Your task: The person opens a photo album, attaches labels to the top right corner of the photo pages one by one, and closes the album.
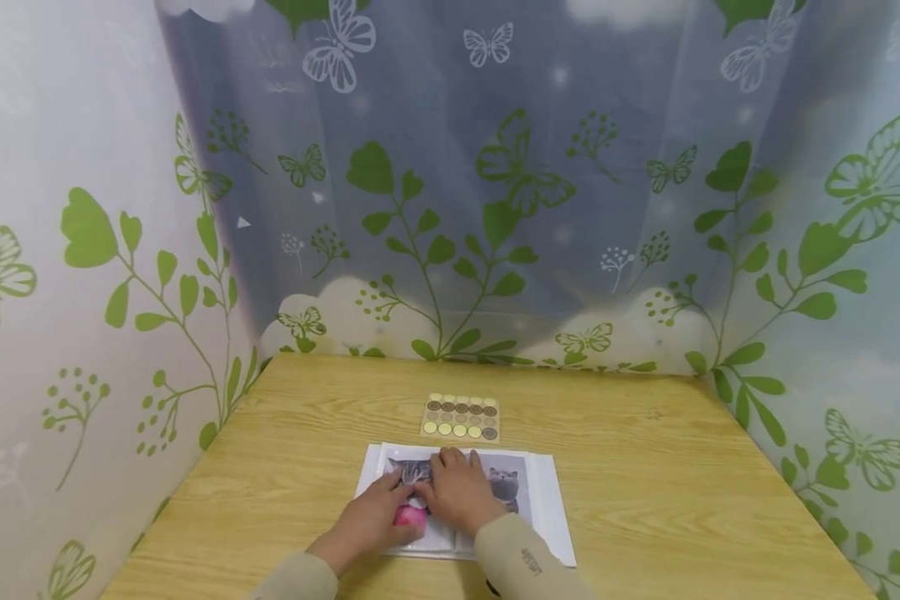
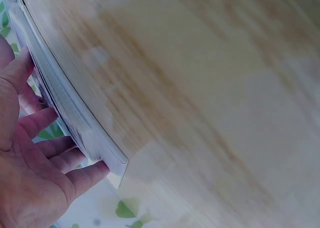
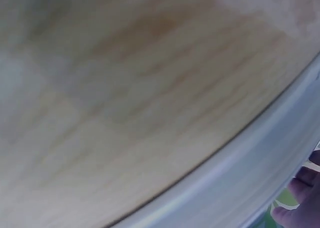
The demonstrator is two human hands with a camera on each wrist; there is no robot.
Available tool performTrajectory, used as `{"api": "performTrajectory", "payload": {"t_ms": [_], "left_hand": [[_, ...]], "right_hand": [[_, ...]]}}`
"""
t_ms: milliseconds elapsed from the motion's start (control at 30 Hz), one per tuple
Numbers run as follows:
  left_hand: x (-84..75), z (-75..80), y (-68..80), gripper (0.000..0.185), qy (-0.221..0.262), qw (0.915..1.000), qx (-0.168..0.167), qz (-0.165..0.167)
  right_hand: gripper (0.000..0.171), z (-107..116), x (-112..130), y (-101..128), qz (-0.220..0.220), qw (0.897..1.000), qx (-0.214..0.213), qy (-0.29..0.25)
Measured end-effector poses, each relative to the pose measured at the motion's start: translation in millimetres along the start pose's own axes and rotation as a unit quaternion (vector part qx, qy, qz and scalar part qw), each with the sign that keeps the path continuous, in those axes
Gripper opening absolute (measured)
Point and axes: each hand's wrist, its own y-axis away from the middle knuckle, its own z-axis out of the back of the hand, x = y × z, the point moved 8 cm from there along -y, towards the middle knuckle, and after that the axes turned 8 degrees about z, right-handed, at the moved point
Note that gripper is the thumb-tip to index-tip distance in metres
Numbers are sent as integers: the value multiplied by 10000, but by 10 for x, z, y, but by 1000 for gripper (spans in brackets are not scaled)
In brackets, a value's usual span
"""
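Our right hand [image 1: 457,492] lies flat, fingers straight, pressing the album [image 1: 547,508] at the table's [image 1: 645,483] near middle. Our left hand [image 1: 371,517] touches its left edge, fingers relaxed beside the pages. A pink thing [image 1: 410,517] sits between the hands; we cannot tell what it is or whether either hand holds it. The album's long axis runs left to right; the sticker sheet [image 1: 461,417] lies just beyond it.

Head view high over table [image 1: 645,467], wrist views close, sharing it.
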Motion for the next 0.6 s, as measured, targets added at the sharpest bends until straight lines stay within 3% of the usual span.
{"api": "performTrajectory", "payload": {"t_ms": [400, 600], "left_hand": [[14, -14, 3, 66, -42, 9999, -110, -121], [10, -18, -10, 67, -61, 9999, -63, -114]], "right_hand": [[61, -67, 79, 39, 18, 9996, 257, 113], [54, -13, 121, 70, 282, 9991, 205, 222]]}}
